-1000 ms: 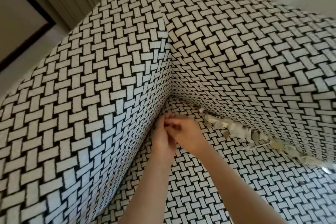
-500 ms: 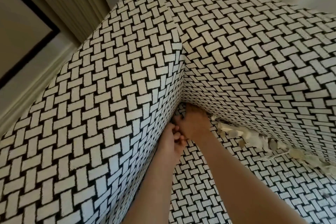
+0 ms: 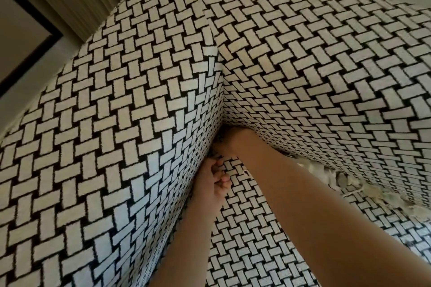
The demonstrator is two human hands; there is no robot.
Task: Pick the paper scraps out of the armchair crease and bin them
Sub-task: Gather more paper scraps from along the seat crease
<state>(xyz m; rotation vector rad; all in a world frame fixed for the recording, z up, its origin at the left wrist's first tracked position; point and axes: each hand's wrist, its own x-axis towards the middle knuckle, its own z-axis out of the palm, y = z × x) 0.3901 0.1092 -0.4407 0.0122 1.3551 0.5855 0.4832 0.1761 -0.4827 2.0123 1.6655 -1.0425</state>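
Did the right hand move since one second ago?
Yes. The right hand went deeper into the corner crease; its fingers are now hidden under the backrest.

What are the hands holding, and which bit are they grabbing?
Cannot tell. The right hand is buried in the armchair corner; the left hand has curled fingers, but nothing shows inside.

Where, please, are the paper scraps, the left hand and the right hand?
paper scraps (image 3: 323, 171): head view, on the pale heap in the seat-back crease.
left hand (image 3: 217, 179): head view, at its curled fingers.
right hand (image 3: 238, 142): head view, on its visible part; fingers hidden.
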